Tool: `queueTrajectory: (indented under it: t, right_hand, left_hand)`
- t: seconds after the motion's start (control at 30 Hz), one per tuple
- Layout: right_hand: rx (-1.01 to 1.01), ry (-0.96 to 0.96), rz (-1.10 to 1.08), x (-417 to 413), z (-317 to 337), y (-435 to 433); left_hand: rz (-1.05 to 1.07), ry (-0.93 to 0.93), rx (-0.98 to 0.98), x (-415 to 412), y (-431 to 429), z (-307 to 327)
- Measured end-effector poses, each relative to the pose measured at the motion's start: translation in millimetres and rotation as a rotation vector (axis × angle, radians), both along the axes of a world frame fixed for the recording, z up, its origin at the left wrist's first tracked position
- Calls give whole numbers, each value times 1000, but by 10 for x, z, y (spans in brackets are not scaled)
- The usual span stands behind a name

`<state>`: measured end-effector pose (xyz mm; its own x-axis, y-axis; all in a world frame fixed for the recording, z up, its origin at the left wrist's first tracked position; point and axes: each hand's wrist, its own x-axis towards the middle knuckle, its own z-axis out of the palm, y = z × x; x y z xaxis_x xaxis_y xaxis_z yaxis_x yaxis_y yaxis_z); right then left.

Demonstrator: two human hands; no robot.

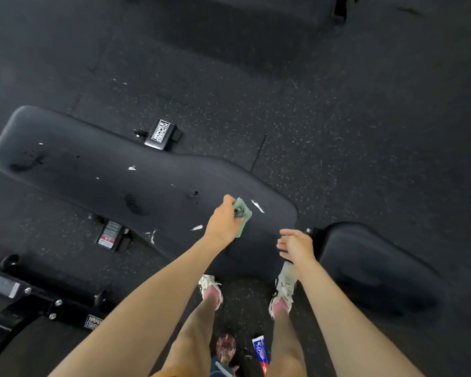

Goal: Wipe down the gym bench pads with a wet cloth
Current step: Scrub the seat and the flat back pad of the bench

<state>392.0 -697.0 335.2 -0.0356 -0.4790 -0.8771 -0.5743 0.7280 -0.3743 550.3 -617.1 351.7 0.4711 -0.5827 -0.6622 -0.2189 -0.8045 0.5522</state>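
Your left hand grips the cloth, likely soft and limp, over the long pad; right hand hangs spread. Flatten it under your palm.

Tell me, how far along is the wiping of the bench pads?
Done: seemingly little; the long pad shows a few wet spots. In hand: the left hand holds the green cloth over its near end; the right hand is empty. Left: most of this pad and the whole seat pad.

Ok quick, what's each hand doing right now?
Left hand: gripping the green cloth over the long bench pad.
Right hand: open, holding nothing.
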Motion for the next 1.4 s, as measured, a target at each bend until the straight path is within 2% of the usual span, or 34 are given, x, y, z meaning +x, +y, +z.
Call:
queueTrajectory:
  t: [0.1,0.2,0.33,0.4,0.5,0.7,0.77,0.87,1.0,1.1,1.27,1.4]
  right_hand:
    - [9,19,5,-222,-300,-56]
    - [-1,44,47,-321,-571,-147]
    - [-39,52,77,-345,-723,-289]
    - [-75,56,78,-359,-766,-359]
    - [-73,37,44,-387,-885,-424]
    - [14,-74,-47,-428,-937,-494]
    - [67,-153,-53,-436,-898,-507]
    - [135,-226,-11,-526,-897,-550]
    - [246,-294,-99,-653,-885,-561]
    - [233,-348,-186,-658,-886,-526]
    - [229,-353,-188,-710,-916,-468]
    - [221,-368,-208,-665,-895,-411]
  left_hand:
    - [-221,-14,-28,-202,-77,-293]
    - [-444,-186,-51,-363,-118,-518]
    - [-397,-382,-143,-537,-193,-689]
    - [-431,-389,-202,-657,-286,-747]
    - [-653,-407,-261,-895,-462,-830]
    - [-833,-489,-250,-906,-935,-913]
    - [-853,-498,-258,-826,-1103,-935]
    - [-762,-502,-248,-775,-1262,-1009]
    - [-715,-516,-278,-894,-1059,-1102]
    - [-871,-505,-404,-969,-658,-1127]
    - [-1166,-451,-432,-945,-252,-1046]
    - [-1089,-429,-366,-841,-672,-986]
